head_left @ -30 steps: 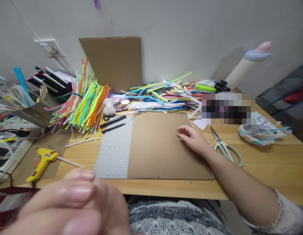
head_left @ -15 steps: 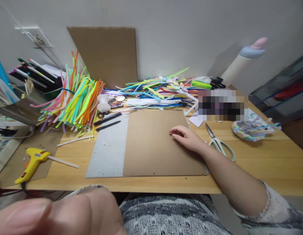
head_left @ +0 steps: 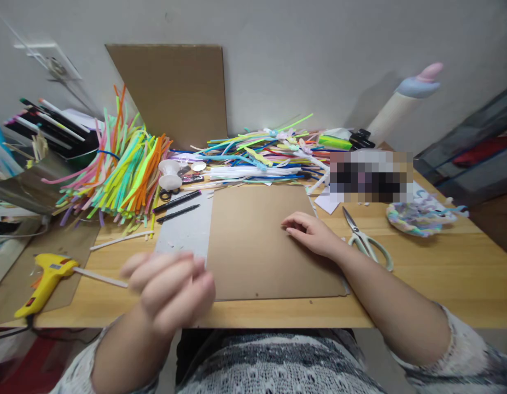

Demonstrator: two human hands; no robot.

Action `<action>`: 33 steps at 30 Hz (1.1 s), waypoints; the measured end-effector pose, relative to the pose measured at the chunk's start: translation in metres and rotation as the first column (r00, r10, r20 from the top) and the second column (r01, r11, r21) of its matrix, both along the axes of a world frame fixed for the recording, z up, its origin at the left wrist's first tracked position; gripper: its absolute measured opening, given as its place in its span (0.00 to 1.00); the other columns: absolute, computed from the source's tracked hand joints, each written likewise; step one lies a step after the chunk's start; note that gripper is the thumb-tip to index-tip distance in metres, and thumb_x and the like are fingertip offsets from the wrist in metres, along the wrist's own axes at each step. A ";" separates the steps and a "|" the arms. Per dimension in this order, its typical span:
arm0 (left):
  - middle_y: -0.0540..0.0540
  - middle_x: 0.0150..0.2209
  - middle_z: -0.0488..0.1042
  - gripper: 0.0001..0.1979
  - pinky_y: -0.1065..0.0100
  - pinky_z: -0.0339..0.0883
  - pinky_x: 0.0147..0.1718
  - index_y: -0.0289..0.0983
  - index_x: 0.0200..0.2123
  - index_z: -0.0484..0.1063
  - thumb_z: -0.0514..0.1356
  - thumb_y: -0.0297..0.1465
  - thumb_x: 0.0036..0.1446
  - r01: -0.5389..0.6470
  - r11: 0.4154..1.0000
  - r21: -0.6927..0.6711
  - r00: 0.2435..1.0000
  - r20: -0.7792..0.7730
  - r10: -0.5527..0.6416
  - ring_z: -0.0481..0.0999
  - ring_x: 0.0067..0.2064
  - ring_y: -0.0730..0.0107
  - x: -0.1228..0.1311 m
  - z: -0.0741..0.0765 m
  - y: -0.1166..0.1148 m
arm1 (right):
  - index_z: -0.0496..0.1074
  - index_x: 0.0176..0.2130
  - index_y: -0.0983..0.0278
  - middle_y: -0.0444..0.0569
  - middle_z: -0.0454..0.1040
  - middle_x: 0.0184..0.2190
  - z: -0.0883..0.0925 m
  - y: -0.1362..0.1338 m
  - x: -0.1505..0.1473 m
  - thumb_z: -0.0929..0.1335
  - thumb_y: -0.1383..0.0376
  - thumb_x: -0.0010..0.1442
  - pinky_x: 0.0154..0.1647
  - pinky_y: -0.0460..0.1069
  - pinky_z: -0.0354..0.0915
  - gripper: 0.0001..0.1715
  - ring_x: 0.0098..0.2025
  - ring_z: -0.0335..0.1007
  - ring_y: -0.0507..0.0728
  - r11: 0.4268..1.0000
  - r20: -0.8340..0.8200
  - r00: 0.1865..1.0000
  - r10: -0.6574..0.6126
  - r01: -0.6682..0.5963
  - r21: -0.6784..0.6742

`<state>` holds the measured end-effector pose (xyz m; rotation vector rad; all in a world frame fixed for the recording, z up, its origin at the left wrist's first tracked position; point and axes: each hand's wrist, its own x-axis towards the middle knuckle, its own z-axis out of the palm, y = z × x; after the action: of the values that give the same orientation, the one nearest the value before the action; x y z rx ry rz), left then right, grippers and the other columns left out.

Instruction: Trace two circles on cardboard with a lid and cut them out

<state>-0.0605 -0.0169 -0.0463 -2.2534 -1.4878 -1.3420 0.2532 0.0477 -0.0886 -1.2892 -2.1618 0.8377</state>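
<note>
My right hand (head_left: 313,232) rests on a square of brown cardboard (head_left: 249,257), its fingers loosely bent and a gap between thumb and forefinger. Nothing is in it. Under the cardboard lies a grey cutting mat (head_left: 181,232), showing on the left side. My left hand (head_left: 173,290), blurred by motion, is raised in front of the table edge near the cardboard's lower left corner. Its fingers are curled in, and I see nothing in them. Just right of my right hand lie scissors (head_left: 363,238) with pale green handles, blades pointing away.
A yellow glue gun (head_left: 48,279) lies at the left. Pipe cleaners stand in a bundle (head_left: 122,175) and lie in a heap (head_left: 261,150) along the wall. Two black pens (head_left: 177,208) rest on the mat. Another cardboard sheet (head_left: 175,93) leans on the wall. A pastel woven piece (head_left: 419,216) lies right.
My left hand has moved away from close to the camera, forward toward the table edge. My right hand stays on the cardboard. The view has shifted slightly.
</note>
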 end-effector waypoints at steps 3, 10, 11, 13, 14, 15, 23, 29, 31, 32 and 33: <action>0.49 0.30 0.71 0.06 0.55 0.60 0.43 0.44 0.28 0.69 0.61 0.29 0.43 0.050 0.990 0.129 0.979 0.190 -0.074 0.70 0.35 0.62 0.007 -0.008 0.033 | 0.70 0.40 0.64 0.50 0.71 0.35 0.001 0.000 0.000 0.62 0.66 0.58 0.34 0.49 0.62 0.11 0.33 0.66 0.54 1.000 0.010 1.000 0.003 -0.003 -0.002; 0.42 0.41 0.69 0.19 0.60 0.66 0.41 0.38 0.45 0.64 0.58 0.33 0.48 0.225 0.810 -0.542 0.750 0.627 0.211 0.71 0.45 0.60 0.008 -0.031 0.072 | 0.70 0.38 0.64 0.52 0.70 0.38 -0.001 0.002 0.003 0.62 0.64 0.58 0.43 0.54 0.65 0.10 0.41 0.68 0.58 0.993 -0.070 0.994 -0.086 0.091 0.077; 0.41 0.42 0.69 0.19 0.60 0.67 0.41 0.37 0.45 0.64 0.58 0.34 0.48 0.255 0.775 -0.578 0.722 0.647 0.245 0.71 0.46 0.59 0.007 -0.033 0.073 | 0.71 0.39 0.64 0.53 0.69 0.40 -0.003 0.003 0.005 0.62 0.64 0.58 0.46 0.55 0.64 0.11 0.44 0.68 0.59 0.982 -0.074 0.987 -0.144 0.151 0.112; 0.39 0.45 0.70 0.19 0.58 0.66 0.44 0.36 0.44 0.65 0.58 0.36 0.49 0.317 0.711 -0.628 0.678 0.674 0.293 0.71 0.48 0.58 0.006 -0.035 0.072 | 0.71 0.41 0.64 0.56 0.66 0.47 -0.008 0.005 0.009 0.63 0.63 0.56 0.53 0.58 0.60 0.13 0.51 0.64 0.62 0.947 -0.045 0.962 -0.270 0.273 0.171; 0.39 0.47 0.70 0.19 0.58 0.64 0.47 0.36 0.44 0.66 0.58 0.35 0.48 0.340 0.687 -0.642 0.664 0.681 0.308 0.70 0.50 0.58 0.007 -0.034 0.071 | 0.71 0.42 0.65 0.58 0.64 0.50 -0.010 0.006 0.011 0.64 0.63 0.55 0.56 0.59 0.57 0.15 0.55 0.61 0.63 0.931 -0.012 0.947 -0.321 0.318 0.181; 0.39 0.49 0.69 0.19 0.58 0.62 0.49 0.36 0.45 0.67 0.59 0.35 0.48 0.357 0.670 -0.651 0.654 0.686 0.318 0.69 0.52 0.58 0.008 -0.033 0.070 | 0.71 0.45 0.65 0.59 0.62 0.53 -0.012 0.007 0.013 0.64 0.63 0.54 0.58 0.60 0.55 0.18 0.58 0.58 0.64 0.922 0.026 0.934 -0.355 0.346 0.175; 0.41 0.43 0.72 0.21 0.64 0.67 0.38 0.35 0.46 0.64 0.55 0.35 0.47 0.408 0.610 -0.679 0.651 0.685 0.328 0.74 0.42 0.63 0.016 -0.012 0.053 | 0.68 0.51 0.67 0.62 0.57 0.59 -0.013 0.006 0.011 0.64 0.61 0.55 0.61 0.59 0.50 0.25 0.62 0.52 0.64 0.936 0.166 0.923 -0.348 0.334 0.107; 0.40 0.43 0.69 0.19 0.57 0.65 0.41 0.36 0.44 0.68 0.54 0.35 0.48 0.158 0.617 -0.771 0.891 0.380 0.247 0.70 0.43 0.58 0.017 -0.021 0.044 | 0.69 0.50 0.64 0.59 0.60 0.57 -0.012 0.005 0.012 0.64 0.61 0.55 0.59 0.60 0.53 0.22 0.61 0.53 0.64 0.948 0.229 0.923 -0.309 0.279 0.157; 0.38 0.44 0.67 0.19 0.50 0.58 0.50 0.36 0.44 0.70 0.56 0.34 0.47 0.058 0.654 -0.754 0.960 0.222 0.172 0.66 0.49 0.51 0.018 -0.023 0.045 | 0.68 0.51 0.63 0.58 0.60 0.57 -0.012 0.004 0.011 0.64 0.60 0.56 0.58 0.61 0.53 0.23 0.60 0.54 0.65 0.948 0.266 0.915 -0.304 0.263 0.178; 0.38 0.45 0.67 0.19 0.48 0.54 0.52 0.36 0.43 0.70 0.58 0.34 0.46 0.019 0.672 -0.740 0.981 0.143 0.130 0.64 0.51 0.48 0.018 -0.023 0.045 | 0.68 0.51 0.63 0.58 0.60 0.57 -0.011 0.003 0.010 0.64 0.60 0.56 0.58 0.62 0.53 0.23 0.60 0.54 0.65 0.949 0.289 0.909 -0.302 0.256 0.185; 0.38 0.45 0.67 0.19 0.46 0.52 0.53 0.35 0.44 0.71 0.58 0.35 0.46 -0.011 0.687 -0.727 0.994 0.069 0.088 0.63 0.51 0.46 0.018 -0.022 0.046 | 0.68 0.52 0.64 0.58 0.60 0.57 -0.011 0.003 0.009 0.64 0.60 0.56 0.58 0.62 0.52 0.24 0.60 0.54 0.66 0.950 0.313 0.901 -0.300 0.252 0.187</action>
<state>-0.0422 0.0293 -0.0682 -2.5351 -2.4467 -0.9325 0.2625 0.0504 -0.0997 -1.7148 -2.1657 0.3583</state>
